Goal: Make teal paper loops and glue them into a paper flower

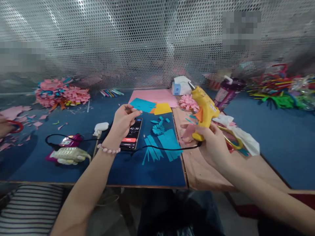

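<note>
A yellow hot glue gun (205, 106) is held by its handle in my right hand (213, 144), its metal nozzle tilted up and to the left. Its black cable runs left across the table. My left hand (124, 121) is closed in a pinch above a phone (132, 134); whatever lies between the fingertips is too small to make out. Just beyond those fingertips are a blue paper sheet (142, 105) and a yellow paper piece (162, 108). Between my hands lie a curled blue paper flower (158, 128) and cut blue strips (169, 144).
Pink paper flowers (54, 91), markers (112, 93), a tissue box (180, 87) and a purple cup (228, 91) stand along the back. Yellow-handled scissors (232, 137) lie right of my right hand. A purple power bank (71, 141) sits left. Another person's hand (5, 126) holds red-handled scissors.
</note>
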Motion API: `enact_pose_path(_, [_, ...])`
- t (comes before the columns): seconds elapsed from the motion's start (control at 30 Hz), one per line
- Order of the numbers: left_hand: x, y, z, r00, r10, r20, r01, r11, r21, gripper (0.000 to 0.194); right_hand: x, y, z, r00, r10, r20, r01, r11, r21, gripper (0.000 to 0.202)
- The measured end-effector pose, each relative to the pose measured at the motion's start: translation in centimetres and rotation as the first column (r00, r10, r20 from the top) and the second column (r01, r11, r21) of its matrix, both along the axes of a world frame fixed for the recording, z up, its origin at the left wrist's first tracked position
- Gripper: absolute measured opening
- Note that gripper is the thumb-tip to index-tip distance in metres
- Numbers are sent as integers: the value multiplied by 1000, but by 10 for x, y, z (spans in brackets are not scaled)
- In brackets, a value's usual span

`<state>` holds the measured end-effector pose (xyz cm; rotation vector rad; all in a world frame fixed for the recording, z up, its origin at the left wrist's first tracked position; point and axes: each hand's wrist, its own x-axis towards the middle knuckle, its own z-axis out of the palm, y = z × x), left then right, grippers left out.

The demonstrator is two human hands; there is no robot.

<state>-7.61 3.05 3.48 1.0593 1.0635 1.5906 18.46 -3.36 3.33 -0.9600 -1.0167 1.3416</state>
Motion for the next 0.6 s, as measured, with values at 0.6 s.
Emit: enact_pose_path(0.6, [-41,9,11,903,365,226,-396,912,109,36,-160,200,40,849,432,304,-462,886,32,24])
